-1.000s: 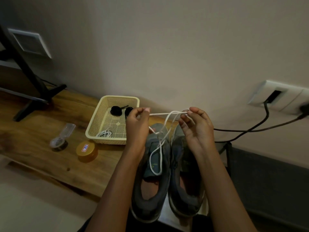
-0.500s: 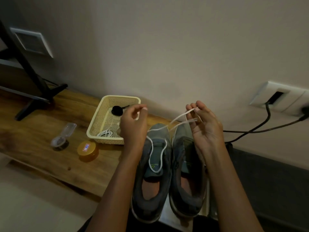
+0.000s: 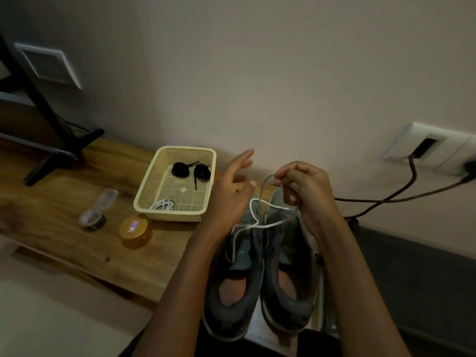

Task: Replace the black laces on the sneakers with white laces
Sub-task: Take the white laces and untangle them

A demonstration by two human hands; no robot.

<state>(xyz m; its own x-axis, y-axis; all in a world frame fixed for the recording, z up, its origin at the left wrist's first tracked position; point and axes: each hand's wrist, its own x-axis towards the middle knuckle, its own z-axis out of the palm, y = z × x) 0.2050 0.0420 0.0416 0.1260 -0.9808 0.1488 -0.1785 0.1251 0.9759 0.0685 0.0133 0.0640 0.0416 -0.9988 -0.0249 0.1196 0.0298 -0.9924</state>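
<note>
Head view: right hand [image 3: 307, 194] pinches white lace [image 3: 253, 222] above sneakers [image 3: 260, 274]; left hand [image 3: 231, 194] fingers spread, holding nothing

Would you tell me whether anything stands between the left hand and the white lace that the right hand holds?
Nothing visible does. The left hand is open just beside the white lace, which the right hand pinches above the sneakers.
</note>
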